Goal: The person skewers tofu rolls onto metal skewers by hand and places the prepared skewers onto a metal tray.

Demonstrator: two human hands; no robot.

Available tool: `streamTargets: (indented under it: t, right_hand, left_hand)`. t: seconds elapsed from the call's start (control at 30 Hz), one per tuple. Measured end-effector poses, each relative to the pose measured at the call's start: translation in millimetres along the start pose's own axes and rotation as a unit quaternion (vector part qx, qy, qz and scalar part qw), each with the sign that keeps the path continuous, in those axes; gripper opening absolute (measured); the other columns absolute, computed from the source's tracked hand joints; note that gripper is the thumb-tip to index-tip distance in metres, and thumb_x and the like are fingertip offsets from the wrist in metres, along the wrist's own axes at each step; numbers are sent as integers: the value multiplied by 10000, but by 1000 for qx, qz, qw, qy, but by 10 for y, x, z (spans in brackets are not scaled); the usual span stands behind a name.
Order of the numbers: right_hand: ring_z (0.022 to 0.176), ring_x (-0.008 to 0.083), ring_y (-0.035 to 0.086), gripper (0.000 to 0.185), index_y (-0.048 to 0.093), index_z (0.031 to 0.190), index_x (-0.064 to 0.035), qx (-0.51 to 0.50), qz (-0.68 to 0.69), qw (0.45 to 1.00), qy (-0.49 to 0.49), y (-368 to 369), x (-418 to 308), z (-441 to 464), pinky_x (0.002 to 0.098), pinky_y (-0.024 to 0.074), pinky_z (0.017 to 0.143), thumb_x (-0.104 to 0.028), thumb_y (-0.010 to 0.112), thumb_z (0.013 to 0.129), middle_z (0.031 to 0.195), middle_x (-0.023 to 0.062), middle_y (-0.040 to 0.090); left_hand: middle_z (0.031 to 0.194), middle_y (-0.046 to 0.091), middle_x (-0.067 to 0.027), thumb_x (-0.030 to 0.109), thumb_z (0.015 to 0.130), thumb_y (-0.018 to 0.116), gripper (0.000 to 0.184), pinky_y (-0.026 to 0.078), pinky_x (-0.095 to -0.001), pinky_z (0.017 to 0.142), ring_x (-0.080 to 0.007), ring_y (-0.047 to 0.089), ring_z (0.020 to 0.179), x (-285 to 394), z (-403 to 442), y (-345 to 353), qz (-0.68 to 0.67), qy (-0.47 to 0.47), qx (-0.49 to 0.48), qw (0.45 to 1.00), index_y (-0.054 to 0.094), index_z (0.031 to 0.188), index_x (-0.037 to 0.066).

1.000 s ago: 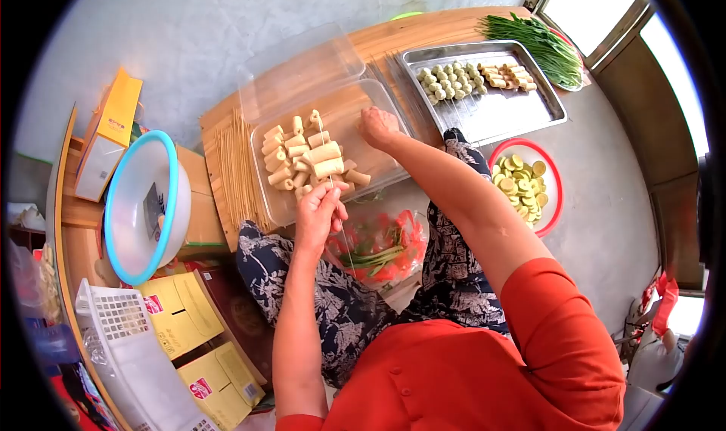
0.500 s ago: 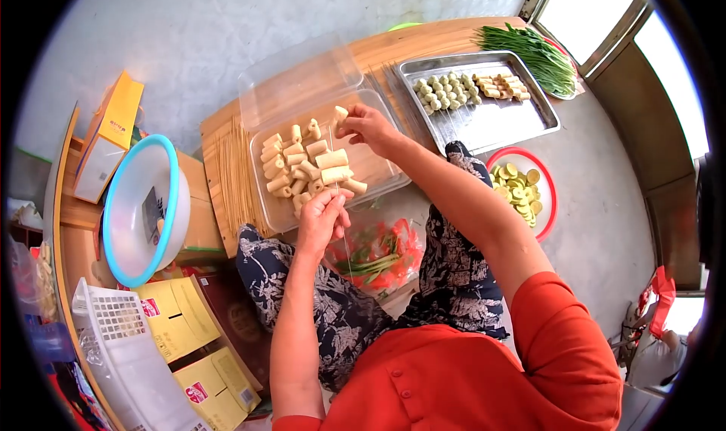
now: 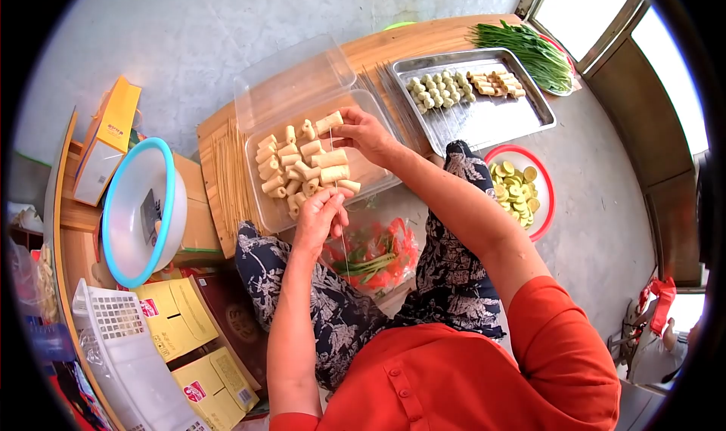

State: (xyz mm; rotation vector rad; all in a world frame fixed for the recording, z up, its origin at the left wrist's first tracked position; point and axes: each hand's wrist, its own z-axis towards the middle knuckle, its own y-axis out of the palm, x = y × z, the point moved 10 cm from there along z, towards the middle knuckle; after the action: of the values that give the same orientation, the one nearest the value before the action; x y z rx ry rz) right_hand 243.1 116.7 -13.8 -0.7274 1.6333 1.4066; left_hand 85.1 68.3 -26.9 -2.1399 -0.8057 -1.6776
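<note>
My left hand (image 3: 321, 219) pinches a long thin skewer (image 3: 344, 243), whose lower end hangs over my lap. Two beige hollow rolls, the nearer one (image 3: 334, 175) just above my left fingers, appear to be threaded on it. At the skewer's upper end, the fingers of my right hand (image 3: 366, 134) grip another beige roll (image 3: 328, 122), held crosswise against the tip. Whether the tip has pierced it, I cannot tell. Behind and below are several loose rolls (image 3: 271, 169) in a clear plastic container (image 3: 263, 218), its transparent lid (image 3: 295, 72) standing behind.
Bamboo sticks (image 3: 231, 170) lie left of the container. A metal tray (image 3: 522, 125) to the right holds filled skewers, with green leafy stalks (image 3: 522, 53) beyond. Sliced rounds sit in a red-rimmed bowl (image 3: 550, 193). A blue-rimmed basin (image 3: 110, 219) stands left; a bag of vegetables (image 3: 378, 261) is between my knees.
My right hand has brought its roll lower and turned it from upright to crosswise at the skewer's upper end. My left hand keeps its pinch, nearly still.
</note>
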Motion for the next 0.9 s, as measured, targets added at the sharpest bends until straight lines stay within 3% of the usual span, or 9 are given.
streamTargets:
  t: [0.43, 0.73, 0.9]
  right_hand:
    - [1051, 222, 599, 284, 508, 1184, -62, 10, 47, 999, -22, -25, 24, 23, 376, 475, 914, -52, 560, 905, 1137, 72, 591]
    - [1016, 221, 605, 267, 511, 1179, -40, -37, 38, 999, -10, 50, 103, 41, 363, 496, 901, -87, 555, 920, 1109, 104, 593]
    - [971, 211, 613, 260, 514, 1173, -36, -17, 78, 997, 11, 24, 153, 17, 353, 496, 883, -173, 514, 952, 1093, 97, 599]
  left_hand:
    - [616, 557, -19, 204, 982, 477, 251, 365, -162, 422, -53, 458, 437, -1, -3, -12, -10, -3, 3, 1000, 607, 1064, 6]
    - [612, 554, -15, 219, 983, 481, 255, 359, -159, 419, -48, 454, 435, -5, 11, -17, -14, 2, 4, 1000, 609, 1063, 13]
    - [611, 554, -16, 217, 984, 479, 248, 357, -159, 417, -47, 450, 433, 11, 10, -26, -13, 3, 15, 1000, 610, 1052, 18]
